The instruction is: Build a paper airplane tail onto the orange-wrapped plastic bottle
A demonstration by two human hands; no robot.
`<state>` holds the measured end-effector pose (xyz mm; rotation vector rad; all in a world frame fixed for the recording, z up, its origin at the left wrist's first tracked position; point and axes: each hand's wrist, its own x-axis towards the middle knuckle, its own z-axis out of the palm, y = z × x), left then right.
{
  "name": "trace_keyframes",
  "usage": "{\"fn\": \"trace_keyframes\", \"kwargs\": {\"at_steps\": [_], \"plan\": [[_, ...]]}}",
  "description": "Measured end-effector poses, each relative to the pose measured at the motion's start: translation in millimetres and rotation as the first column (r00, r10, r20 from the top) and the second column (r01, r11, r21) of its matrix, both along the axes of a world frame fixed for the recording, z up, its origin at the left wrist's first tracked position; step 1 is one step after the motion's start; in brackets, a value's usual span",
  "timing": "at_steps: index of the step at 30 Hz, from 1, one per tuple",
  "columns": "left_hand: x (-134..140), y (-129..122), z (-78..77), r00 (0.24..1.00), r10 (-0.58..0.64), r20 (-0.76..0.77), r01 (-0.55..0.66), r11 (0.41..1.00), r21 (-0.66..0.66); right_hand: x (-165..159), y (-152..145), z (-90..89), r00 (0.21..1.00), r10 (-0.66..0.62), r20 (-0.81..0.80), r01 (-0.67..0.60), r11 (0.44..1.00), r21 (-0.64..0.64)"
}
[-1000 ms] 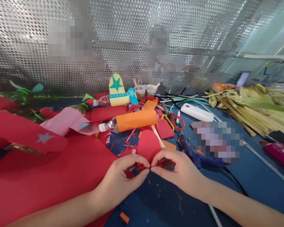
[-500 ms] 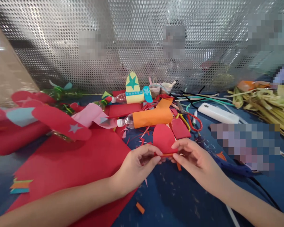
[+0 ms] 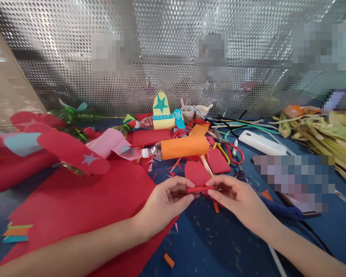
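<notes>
My left hand (image 3: 173, 198) and my right hand (image 3: 233, 194) face each other above the blue table. Each pinches one end of a small red craft-sheet piece (image 3: 200, 189), whose thin edge is turned toward me. Just behind it shows a flat red surface (image 3: 196, 172); I cannot tell whether that is part of the same piece. Beyond lies a plastic bottle wrapped in orange (image 3: 184, 148), its white cap to the left. Another red cut piece (image 3: 218, 161) rests right of my fingers. A large red sheet (image 3: 89, 207) spreads beneath my left forearm.
Scissors with red and yellow handles (image 3: 235, 154), a white stick-like device (image 3: 261, 142) and a blue glue gun (image 3: 282, 206) with a cord lie right. Decorated bottles (image 3: 163, 119) stand behind. Dry husks (image 3: 320, 142) lie far right. A perforated metal panel (image 3: 167, 46) rises behind.
The red piece has tipped: its rounded face and orange lower edge showed before, and now a thin red edge faces me. Both hands stay pinched in nearly the same place.
</notes>
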<state>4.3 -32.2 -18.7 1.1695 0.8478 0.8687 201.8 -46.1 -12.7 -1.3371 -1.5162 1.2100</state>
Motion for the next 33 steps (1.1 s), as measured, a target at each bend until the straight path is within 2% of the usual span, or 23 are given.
{"fn": "trace_keyframes", "kwargs": {"at_steps": [4,6,8,11,13,15,16,18,20,22,24,28,30,33], "plan": [[0,3,2.3,0.999,0.016,-0.037,-0.015,0.999,0.042,1,-3,0.4,0.996,0.015,0.090,-0.021,0.997,0.069],[-1,3,5.1,0.999,0.031,-0.037,-0.029,0.999,0.044,2,-4,-0.9,0.986,-0.002,0.165,-0.027,0.984,0.174],[-2,3,7.7,0.999,0.042,-0.031,-0.041,0.999,0.033,3,-6,-2.2,0.963,-0.072,0.258,-0.024,0.936,0.351],[-3,2,10.0,0.999,0.045,-0.025,-0.044,0.999,0.021,4,-8,-2.4,0.912,-0.167,0.374,-0.095,0.802,0.589],[-2,0,10.6,0.999,0.030,-0.025,-0.029,0.999,0.020,4,-9,-1.1,0.889,-0.168,0.427,-0.175,0.737,0.653],[-2,-1,11.8,0.999,0.007,-0.035,-0.006,0.999,0.037,4,-10,1.0,0.885,-0.139,0.444,-0.215,0.725,0.654],[-2,-1,13.0,0.999,0.000,-0.053,0.003,0.998,0.056,4,-9,2.4,0.892,-0.130,0.433,-0.200,0.745,0.637],[-4,3,17.0,0.993,0.024,-0.118,-0.008,0.991,0.136,5,-8,5.4,0.928,-0.144,0.344,-0.081,0.824,0.561],[-10,13,23.0,0.971,0.120,-0.209,-0.058,0.959,0.278,6,-4,8.3,0.968,-0.188,0.167,0.109,0.913,0.392],[-19,28,29.7,0.917,0.289,-0.275,-0.137,0.876,0.462,8,0,10.5,0.969,-0.239,-0.057,0.245,0.955,0.168],[-30,44,35.3,0.836,0.445,-0.321,-0.162,0.759,0.631,8,3,11.7,0.929,-0.266,-0.258,0.273,0.962,-0.009],[-50,72,39.0,0.660,0.583,-0.474,-0.002,0.633,0.774,5,5,12.2,0.811,-0.281,-0.513,0.201,0.958,-0.206],[-55,81,36.3,0.615,0.595,-0.517,0.101,0.592,0.800,3,6,12.4,0.759,-0.295,-0.580,0.171,0.950,-0.260],[-59,89,29.4,0.580,0.567,-0.585,0.201,0.596,0.777,2,7,12.1,0.734,-0.311,-0.604,0.171,0.945,-0.279]]}}
